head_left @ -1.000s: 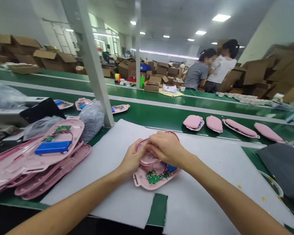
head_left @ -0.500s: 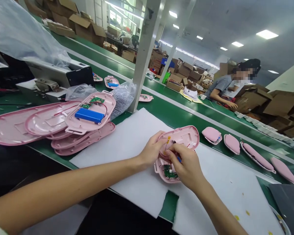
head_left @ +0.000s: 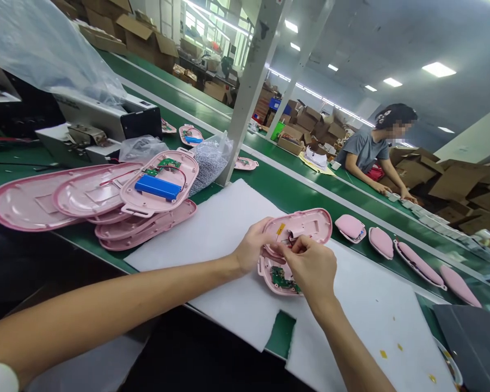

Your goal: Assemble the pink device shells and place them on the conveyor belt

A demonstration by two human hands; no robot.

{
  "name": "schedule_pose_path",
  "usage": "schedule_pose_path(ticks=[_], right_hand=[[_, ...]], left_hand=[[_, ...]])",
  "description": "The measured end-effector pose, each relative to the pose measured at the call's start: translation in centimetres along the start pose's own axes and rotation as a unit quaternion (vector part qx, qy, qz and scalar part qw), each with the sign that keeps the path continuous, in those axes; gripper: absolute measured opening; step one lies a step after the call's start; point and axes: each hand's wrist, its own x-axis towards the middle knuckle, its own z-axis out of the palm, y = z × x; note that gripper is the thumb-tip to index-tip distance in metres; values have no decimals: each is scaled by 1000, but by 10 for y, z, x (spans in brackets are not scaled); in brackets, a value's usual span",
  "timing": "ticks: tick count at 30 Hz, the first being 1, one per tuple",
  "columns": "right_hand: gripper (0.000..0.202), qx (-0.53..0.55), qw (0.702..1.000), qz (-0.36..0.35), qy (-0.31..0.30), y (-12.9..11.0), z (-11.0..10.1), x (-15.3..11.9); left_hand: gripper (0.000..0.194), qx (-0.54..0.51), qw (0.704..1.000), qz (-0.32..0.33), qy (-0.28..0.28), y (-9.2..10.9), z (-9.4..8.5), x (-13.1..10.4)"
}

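Holding a pink oval plastic shell (head_left: 304,226) by its edge in left hand (head_left: 253,249), seemingly for steadiness, over a rounded pink circuit-board casing (head_left: 266,276) on white foam sheeting (head_left: 245,310), likely cushioning; reaching inside with narrowed fingers of right hand (head_left: 315,267), cannot tell around what.

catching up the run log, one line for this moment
left hand: holding pink cover; right hand: over cover, grip unclear; yellow tape: inside cover; circuit board: in lower pink shell

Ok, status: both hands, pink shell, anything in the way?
Left hand holds pink oval plastic shell half. Right hand over its inside, grip unclear. That hand partly hides green circuit board.
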Motion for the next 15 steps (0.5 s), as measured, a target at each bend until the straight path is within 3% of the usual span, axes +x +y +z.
schedule_pose_path(ticks=[3,4,6,8,9,11,13,15], right_hand=[[39,86,995,9,-57,12,-15,5],[35,102,994,-4,-41,16,-24,6],[31,88,993,-57,59,26,-45,6],[37,10,979,-144,141,36,-63,0],[41,-40,969,-199,142,41,-69,-5],[43,-120,942,-305,79,51,-71,-20],[43,-135,919,-370,27,60,-60,-36],[43,-112,917,-383,10,64,-45,-48]], left_hand=[[33,149,988,34,2,-2,-2,3],[35,199,979,42,-3,-3,-3,3],[33,283,957,55,-20,-2,-4,2],[29,352,931,68,-61,4,-4,-1],[31,389,913,73,-99,10,-4,-4],[45,469,858,57,-201,28,-3,-9],[65,544,787,-16,-289,47,1,-11],[75,589,738,-99,-315,60,10,-8]])
